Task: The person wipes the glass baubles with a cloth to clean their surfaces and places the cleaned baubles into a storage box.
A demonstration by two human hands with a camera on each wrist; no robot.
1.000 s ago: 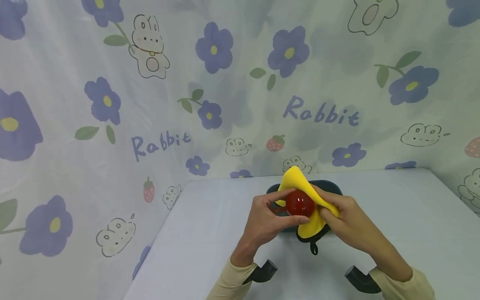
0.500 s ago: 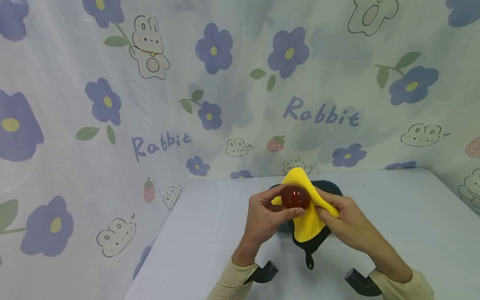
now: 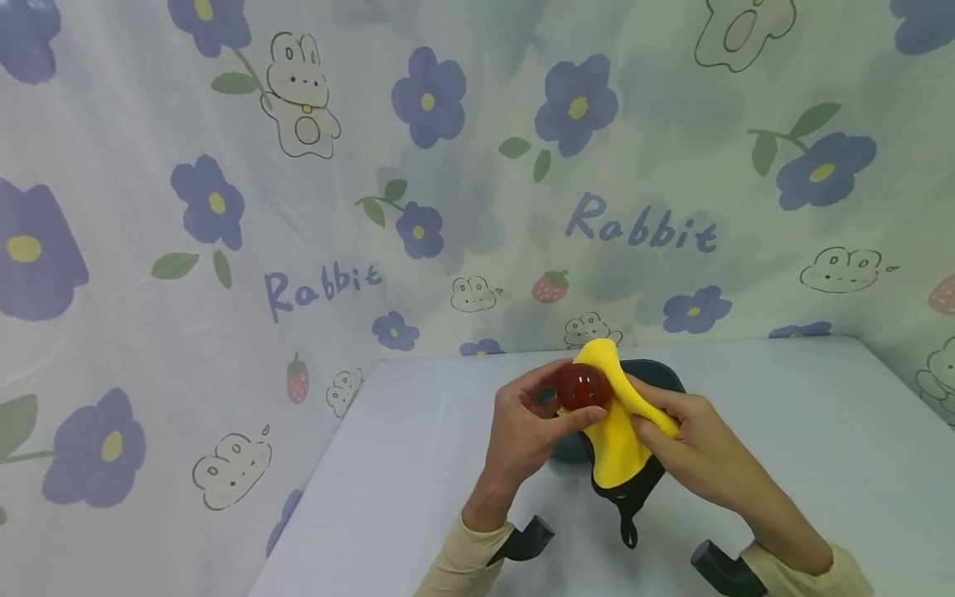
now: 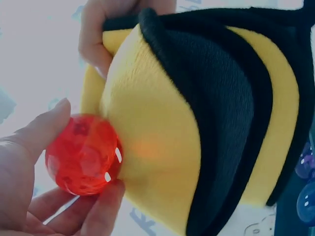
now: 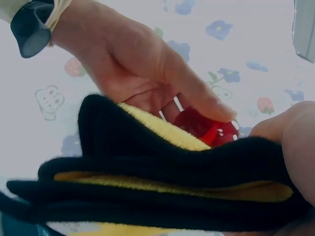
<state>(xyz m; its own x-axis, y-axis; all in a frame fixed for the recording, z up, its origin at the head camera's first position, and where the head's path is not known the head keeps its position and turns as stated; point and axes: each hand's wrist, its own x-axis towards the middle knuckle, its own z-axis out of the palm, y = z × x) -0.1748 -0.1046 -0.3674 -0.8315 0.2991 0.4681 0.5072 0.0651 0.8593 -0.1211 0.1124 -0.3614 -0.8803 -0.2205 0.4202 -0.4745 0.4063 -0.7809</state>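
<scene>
My left hand holds a clear red ball between thumb and fingers, raised over the table. In the left wrist view the red ball lies against the yellow face of a folded cloth. My right hand pinches that cloth, which is yellow with a black border and back, and its black loop hangs down. The right wrist view shows the cloth's stacked folds edge on, partly hiding the ball behind them.
A dark teal tray stands on the white table behind and below my hands, largely covered by them. At the right of the left wrist view are glassy balls, purple and blue. A rabbit-and-flower curtain hangs behind the table.
The left hand and red ball have shifted slightly left and up, and the ball has turned. The cloth's lower part has swung down, showing more yellow and black. The right hand has barely moved.
</scene>
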